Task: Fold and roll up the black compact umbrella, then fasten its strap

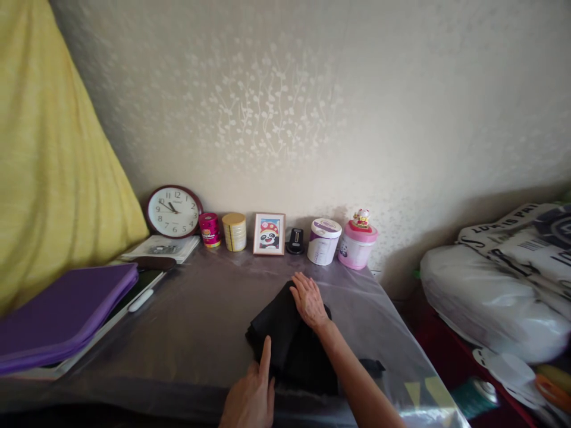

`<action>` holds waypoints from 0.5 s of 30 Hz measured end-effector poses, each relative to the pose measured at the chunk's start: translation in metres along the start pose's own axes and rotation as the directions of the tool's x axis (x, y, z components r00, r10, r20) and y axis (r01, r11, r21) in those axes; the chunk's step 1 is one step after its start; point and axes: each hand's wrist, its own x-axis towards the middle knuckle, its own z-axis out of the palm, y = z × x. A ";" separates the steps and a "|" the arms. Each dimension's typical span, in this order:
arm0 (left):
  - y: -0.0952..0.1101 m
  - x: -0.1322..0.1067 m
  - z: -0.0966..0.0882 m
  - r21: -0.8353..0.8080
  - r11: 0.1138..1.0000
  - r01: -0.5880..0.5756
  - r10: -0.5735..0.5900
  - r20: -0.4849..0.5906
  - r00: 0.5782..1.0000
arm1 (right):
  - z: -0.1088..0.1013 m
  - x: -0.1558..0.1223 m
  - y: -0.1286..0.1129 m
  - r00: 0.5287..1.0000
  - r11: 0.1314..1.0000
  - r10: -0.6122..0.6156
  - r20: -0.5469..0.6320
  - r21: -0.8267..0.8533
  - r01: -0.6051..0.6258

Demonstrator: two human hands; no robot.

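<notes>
A folded black cloth (285,339) lies on the table (187,333), which is covered by clear plastic. My right hand (308,300) rests flat on the far part of the cloth, fingers stretched out. Near the front edge, my left hand (252,395) touches the near left side of the cloth with its forefinger pointing out and the other fingers curled. Neither hand holds anything.
Along the wall stand a round clock (173,211), a pink tin (209,229), a yellow tin (234,231), a framed panda picture (269,233), a small black device (295,241), a white tub (324,241) and a pink tub (357,244). A purple case (62,315) lies left; bags (495,297) pile right.
</notes>
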 end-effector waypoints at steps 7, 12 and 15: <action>-0.002 0.000 0.005 0.021 1.000 -0.013 0.015 -0.056 0.998 | -0.006 -0.036 -0.073 0.922 0.938 -0.318 0.222 0.212 0.272; -0.002 0.000 0.001 0.011 0.999 -0.048 0.047 0.018 0.999 | -0.022 -0.044 -0.097 0.833 0.855 -0.469 0.295 0.388 0.344; -0.001 0.000 0.000 -0.004 1.000 -0.031 0.031 -0.032 0.999 | -0.027 -0.044 -0.084 0.898 0.873 -0.384 0.214 0.402 0.277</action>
